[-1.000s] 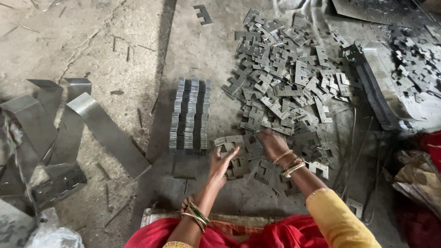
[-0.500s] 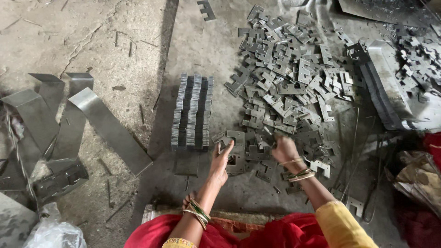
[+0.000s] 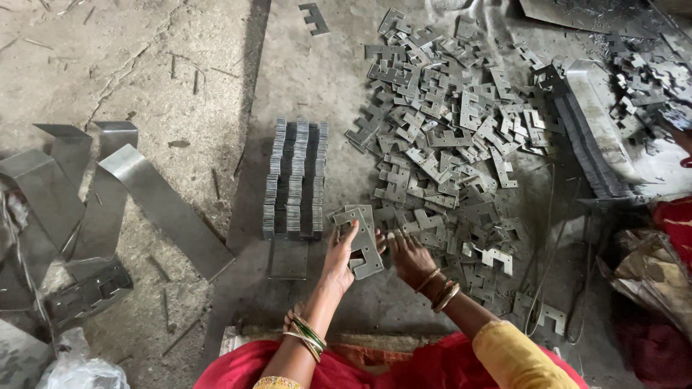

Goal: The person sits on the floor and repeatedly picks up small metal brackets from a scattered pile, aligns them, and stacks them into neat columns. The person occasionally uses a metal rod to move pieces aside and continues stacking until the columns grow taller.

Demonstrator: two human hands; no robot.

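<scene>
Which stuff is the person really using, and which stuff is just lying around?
In use:
left hand
right hand
flat metal pieces held
loose pile of pieces
neat stack

Lying about:
bent metal strips
plastic bag
lone piece

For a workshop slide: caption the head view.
Both hands, left hand and right hand, gather stamped metal plates beside a neat stack and loose pile.

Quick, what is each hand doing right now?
Left hand: fingers closed on a few flat metal plates.
Right hand: fingers spread open on the loose plate pile.
</scene>
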